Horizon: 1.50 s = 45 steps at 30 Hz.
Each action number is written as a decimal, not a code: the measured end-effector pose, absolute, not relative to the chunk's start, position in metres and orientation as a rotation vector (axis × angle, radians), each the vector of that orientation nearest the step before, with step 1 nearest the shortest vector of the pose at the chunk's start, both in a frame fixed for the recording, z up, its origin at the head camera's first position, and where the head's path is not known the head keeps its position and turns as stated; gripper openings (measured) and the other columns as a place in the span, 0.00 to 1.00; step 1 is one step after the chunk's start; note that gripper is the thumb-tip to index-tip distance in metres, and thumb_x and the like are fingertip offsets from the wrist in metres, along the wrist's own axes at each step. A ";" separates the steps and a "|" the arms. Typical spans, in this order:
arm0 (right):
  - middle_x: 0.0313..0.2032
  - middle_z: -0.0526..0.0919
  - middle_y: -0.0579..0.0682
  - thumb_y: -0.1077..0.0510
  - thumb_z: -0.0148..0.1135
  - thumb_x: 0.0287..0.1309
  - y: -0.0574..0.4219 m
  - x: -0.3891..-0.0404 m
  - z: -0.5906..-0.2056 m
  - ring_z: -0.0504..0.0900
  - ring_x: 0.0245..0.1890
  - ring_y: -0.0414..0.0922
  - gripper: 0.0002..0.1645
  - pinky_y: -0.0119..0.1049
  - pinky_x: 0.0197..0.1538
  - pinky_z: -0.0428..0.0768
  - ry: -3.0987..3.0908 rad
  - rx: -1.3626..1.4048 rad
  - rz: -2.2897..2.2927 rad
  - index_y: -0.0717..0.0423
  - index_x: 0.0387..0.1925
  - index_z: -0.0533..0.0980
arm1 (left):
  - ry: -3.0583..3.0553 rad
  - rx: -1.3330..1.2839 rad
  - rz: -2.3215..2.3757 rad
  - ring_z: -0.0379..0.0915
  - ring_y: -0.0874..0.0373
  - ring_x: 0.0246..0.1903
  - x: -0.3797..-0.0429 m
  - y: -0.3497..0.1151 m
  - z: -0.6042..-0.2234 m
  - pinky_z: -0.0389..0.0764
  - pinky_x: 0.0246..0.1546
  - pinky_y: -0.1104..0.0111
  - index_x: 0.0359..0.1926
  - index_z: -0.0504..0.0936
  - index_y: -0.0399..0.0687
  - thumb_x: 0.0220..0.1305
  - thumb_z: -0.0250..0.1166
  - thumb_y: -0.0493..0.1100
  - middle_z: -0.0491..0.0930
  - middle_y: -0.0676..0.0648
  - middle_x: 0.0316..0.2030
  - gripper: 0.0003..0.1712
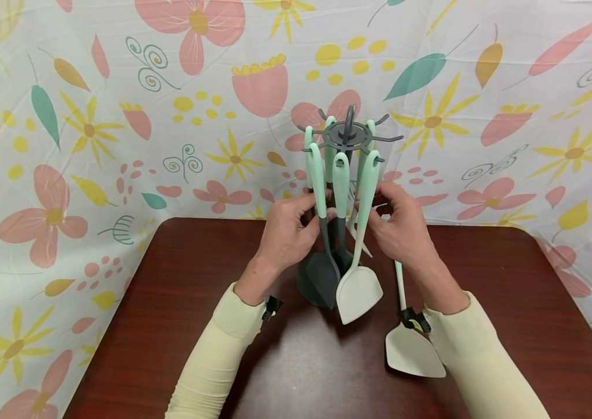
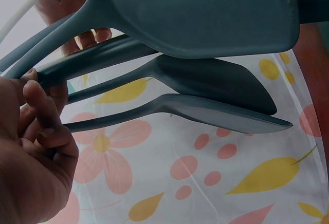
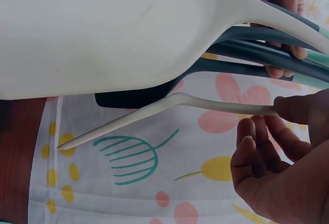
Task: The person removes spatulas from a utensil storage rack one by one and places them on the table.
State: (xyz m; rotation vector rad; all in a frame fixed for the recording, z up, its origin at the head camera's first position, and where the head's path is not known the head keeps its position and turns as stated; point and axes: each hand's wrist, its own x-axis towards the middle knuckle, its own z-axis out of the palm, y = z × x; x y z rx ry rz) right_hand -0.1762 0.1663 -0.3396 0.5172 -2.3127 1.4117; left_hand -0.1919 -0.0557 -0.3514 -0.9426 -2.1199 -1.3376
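Note:
A dark grey utensil stand point(image 1: 345, 135) with a hooked top ring holds several spatulas by their mint handles. From its left, my left hand point(image 1: 288, 230) reaches in among the dark shafts, fingers curled round a dark spatula point(image 2: 226, 113). On the other side my right hand point(image 1: 400, 218) pinches the shaft of a white spatula point(image 3: 133, 113) between thumb and fingers; its blade hangs edge-on. In front hang another white spatula point(image 1: 360, 294) and a dark turner point(image 1: 319, 276), its broad blade close to the left wrist camera.
One more white spatula point(image 1: 413, 352) lies on the brown table point(image 1: 170, 326), partly under the right wrist. The stand's round dark base point(image 1: 306, 285) sits near the table's middle. A flower-print cloth point(image 1: 118, 116) hangs behind the table.

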 end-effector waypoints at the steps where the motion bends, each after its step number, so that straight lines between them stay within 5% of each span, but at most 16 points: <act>1: 0.45 0.84 0.55 0.67 0.67 0.70 0.166 -0.176 -0.340 0.83 0.43 0.40 0.09 0.26 0.46 0.79 -2.311 0.516 1.423 0.65 0.49 0.83 | -2.120 -0.941 -1.340 0.63 0.65 0.14 -0.192 -0.056 -0.352 0.66 0.18 0.68 0.52 0.90 0.43 0.71 0.72 0.41 0.90 0.48 0.35 0.12; 15: 0.47 0.84 0.61 0.67 0.65 0.72 0.165 -0.177 -0.340 0.84 0.45 0.45 0.10 0.27 0.50 0.80 -2.322 0.493 1.462 0.67 0.52 0.81 | -2.108 -0.949 -1.343 0.62 0.66 0.14 -0.192 -0.055 -0.352 0.66 0.17 0.68 0.50 0.90 0.43 0.71 0.72 0.40 0.89 0.49 0.32 0.10; 20: 0.45 0.84 0.61 0.65 0.64 0.74 0.165 -0.177 -0.338 0.85 0.46 0.48 0.10 0.28 0.50 0.80 -2.330 0.485 1.474 0.67 0.51 0.81 | -2.106 -0.953 -1.336 0.63 0.65 0.15 -0.192 -0.055 -0.353 0.66 0.18 0.68 0.52 0.90 0.43 0.71 0.73 0.41 0.83 0.51 0.25 0.11; 45: 0.46 0.86 0.60 0.64 0.61 0.76 0.166 -0.182 -0.339 0.84 0.41 0.40 0.07 0.30 0.45 0.80 -2.273 0.493 1.453 0.65 0.49 0.81 | -2.100 -0.946 -1.348 0.64 0.65 0.16 -0.192 -0.056 -0.353 0.65 0.18 0.69 0.52 0.90 0.44 0.71 0.73 0.42 0.74 0.54 0.19 0.12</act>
